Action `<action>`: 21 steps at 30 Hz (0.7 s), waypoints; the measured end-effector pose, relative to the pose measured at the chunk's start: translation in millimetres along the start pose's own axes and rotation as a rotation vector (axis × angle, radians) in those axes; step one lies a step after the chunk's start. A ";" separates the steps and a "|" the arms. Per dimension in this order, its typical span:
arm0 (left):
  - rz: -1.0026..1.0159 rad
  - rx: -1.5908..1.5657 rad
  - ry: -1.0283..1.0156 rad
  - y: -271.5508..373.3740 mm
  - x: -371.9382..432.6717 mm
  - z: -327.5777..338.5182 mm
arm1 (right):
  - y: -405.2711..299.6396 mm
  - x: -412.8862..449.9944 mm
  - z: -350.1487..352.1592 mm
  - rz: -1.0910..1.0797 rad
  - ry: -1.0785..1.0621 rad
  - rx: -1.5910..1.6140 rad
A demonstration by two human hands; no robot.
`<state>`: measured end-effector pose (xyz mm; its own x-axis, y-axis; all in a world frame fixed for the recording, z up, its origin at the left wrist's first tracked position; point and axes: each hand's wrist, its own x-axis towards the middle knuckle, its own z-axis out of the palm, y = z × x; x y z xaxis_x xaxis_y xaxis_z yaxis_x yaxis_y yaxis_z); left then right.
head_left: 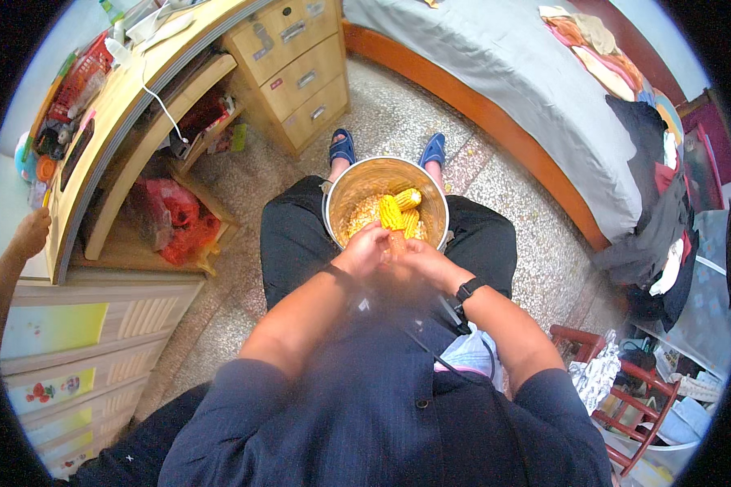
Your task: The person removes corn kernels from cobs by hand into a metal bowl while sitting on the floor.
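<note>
A round metal pot [335, 210] stands between my knees, with loose corn kernels [365, 213] inside. Several yellow corn cobs [390, 213] lie in it, towards its near right side. Over the near rim, my left hand [365, 249] and my right hand [423, 259] meet around a reddish-brown corncob [396, 242], which looks largely bare of kernels. Fingers of both hands are closed on it; its lower end is hidden by them. A black band is on my right wrist.
Left stands a wooden desk [122, 115] with drawers [301, 79] and a red plastic bag [186, 225] on its shelf. Another person's hand [31, 234] is at the desk's near end. A bed [493, 79] runs along the right, with a red chair [636, 389] behind at lower right.
</note>
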<state>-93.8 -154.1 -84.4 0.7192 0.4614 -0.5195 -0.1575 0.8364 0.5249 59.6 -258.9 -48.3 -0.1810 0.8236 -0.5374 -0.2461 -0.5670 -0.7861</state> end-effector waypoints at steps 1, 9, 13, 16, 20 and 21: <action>0.006 -0.023 -0.010 -2.0 2.2 -2.9 | 1.9 2.3 -0.2 0.005 -0.002 -0.003; -0.020 0.005 -0.004 -5.3 -1.5 -6.9 | 17.9 11.4 -11.7 -0.001 0.043 0.008; -0.034 -0.049 -0.034 -3.8 -3.3 -12.8 | 20.2 18.8 -11.5 -0.031 0.045 -0.057; -0.041 -0.047 -0.009 -4.2 -3.7 -10.3 | 27.4 22.2 -13.5 -0.044 0.085 -0.067; -0.032 -0.044 0.012 -8.3 -0.9 -9.4 | 33.8 25.9 -18.1 -0.034 0.094 -0.090; -0.034 -0.044 0.012 -8.4 -0.5 -10.1 | 33.1 26.2 -17.9 -0.027 0.100 -0.111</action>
<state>-99.7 -158.4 -95.3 0.7168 0.4357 -0.5444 -0.1626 0.8637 0.4771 63.7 -255.9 -93.9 -0.0791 0.8384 -0.5393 -0.1414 -0.5450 -0.8265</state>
